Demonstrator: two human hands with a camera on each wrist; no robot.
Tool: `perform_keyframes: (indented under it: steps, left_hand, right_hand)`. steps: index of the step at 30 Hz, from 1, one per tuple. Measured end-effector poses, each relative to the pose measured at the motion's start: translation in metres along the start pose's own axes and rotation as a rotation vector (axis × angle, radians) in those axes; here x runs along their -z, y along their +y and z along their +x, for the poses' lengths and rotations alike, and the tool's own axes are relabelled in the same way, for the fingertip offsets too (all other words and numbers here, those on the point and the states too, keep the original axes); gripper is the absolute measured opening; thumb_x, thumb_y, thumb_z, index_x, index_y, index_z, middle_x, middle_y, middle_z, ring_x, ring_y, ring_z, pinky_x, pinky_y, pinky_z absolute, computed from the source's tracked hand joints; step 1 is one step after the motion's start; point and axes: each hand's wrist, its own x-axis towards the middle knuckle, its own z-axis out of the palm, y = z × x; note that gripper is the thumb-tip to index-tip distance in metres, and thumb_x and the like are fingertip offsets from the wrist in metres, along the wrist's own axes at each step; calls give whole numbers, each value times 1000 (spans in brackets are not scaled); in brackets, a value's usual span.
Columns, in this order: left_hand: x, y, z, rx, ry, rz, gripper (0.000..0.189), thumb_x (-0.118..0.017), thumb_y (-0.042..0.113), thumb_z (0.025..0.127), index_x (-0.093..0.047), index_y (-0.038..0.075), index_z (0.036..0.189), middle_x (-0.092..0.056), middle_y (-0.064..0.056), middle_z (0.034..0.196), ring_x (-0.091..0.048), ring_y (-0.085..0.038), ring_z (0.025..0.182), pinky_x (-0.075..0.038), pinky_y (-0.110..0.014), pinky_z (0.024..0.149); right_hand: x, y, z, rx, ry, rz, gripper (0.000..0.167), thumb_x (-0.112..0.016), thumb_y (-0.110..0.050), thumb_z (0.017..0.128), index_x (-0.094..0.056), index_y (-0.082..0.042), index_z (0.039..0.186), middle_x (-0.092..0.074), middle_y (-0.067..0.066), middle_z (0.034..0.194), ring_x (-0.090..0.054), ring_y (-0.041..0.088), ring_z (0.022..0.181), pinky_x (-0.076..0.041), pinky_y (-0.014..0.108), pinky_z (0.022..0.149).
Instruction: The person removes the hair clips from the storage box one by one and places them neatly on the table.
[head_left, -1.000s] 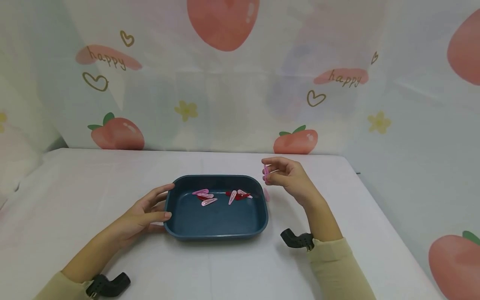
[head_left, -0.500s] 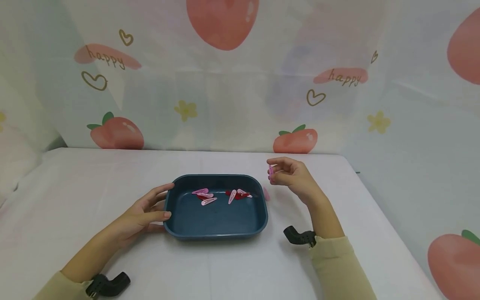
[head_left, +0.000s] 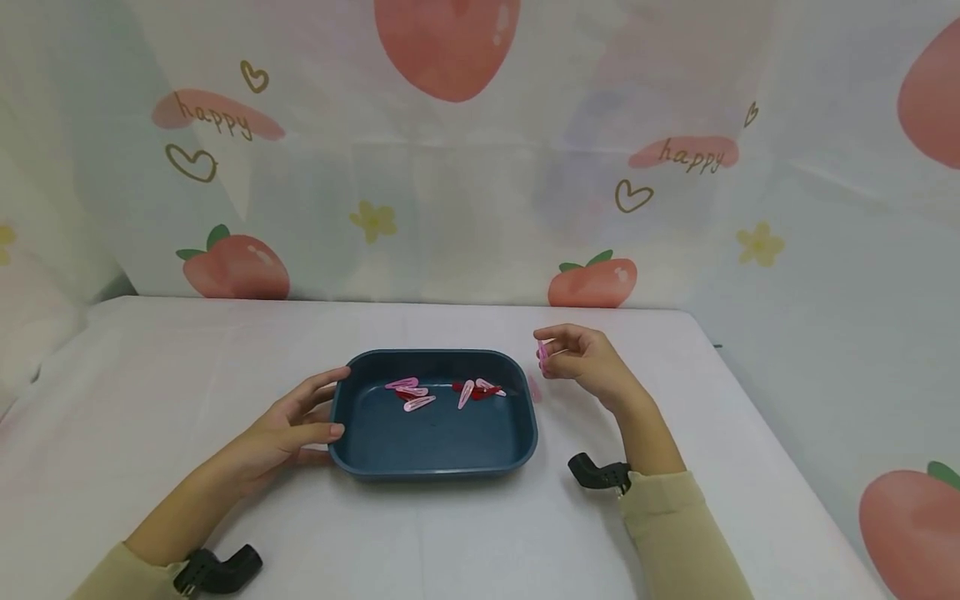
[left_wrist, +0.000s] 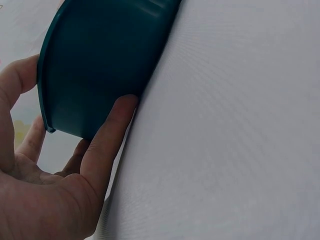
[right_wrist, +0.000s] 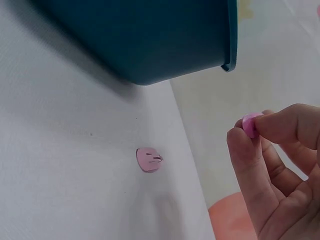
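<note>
My left hand [head_left: 281, 429] grips the left end of a dark blue-green rectangular tray [head_left: 435, 454], its thumb at the rim. In the left wrist view, another finger lies against the tray's outer wall [left_wrist: 95, 65], low by the tabletop. Beyond the tray's right end, my right hand [head_left: 588, 362] is raised above the table and pinches a bright pink hair clip [right_wrist: 250, 126] between thumb and fingertip. A paler pink hair clip [right_wrist: 148, 160] lies on the white cloth beside the tray. Inside are two small groups: pink clips [head_left: 418, 403] on the left, pink and red clips [head_left: 465, 394] on the right.
White cloth covers the table [head_left: 420, 533]. Behind it hangs a backdrop [head_left: 480, 192] printed with peaches, hearts and flowers. Each wrist carries a black camera mount, the left one [head_left: 217, 571] near the table's front and the right one [head_left: 598, 473] right of the tray.
My right hand has shifted slightly right, then a little down, with the pink hair clip still pinched. The left hand and tray have stayed in place.
</note>
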Motion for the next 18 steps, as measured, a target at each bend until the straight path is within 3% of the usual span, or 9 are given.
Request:
perform_keyframes:
  steps: [10, 18]
  left_hand:
    - [1, -2, 1, 5, 9, 4, 74, -66, 11, 95, -28, 27, 156, -17, -15, 163, -26, -46, 146, -54, -52, 94]
    - [1, -2, 1, 7, 12, 8, 75, -66, 11, 94, -28, 27, 156, -17, -15, 162, -27, -46, 146, -54, -52, 94]
  right_hand:
    - [-1, 8, 2, -51, -9, -86, 38, -63, -4, 93, -60, 0, 131, -62, 20, 105, -66, 24, 88, -60, 32, 81]
    - [-1, 18, 4, -92, -2, -128, 34, -64, -2, 91, -63, 3, 124, -64, 17, 96, -63, 22, 80, -59, 27, 75]
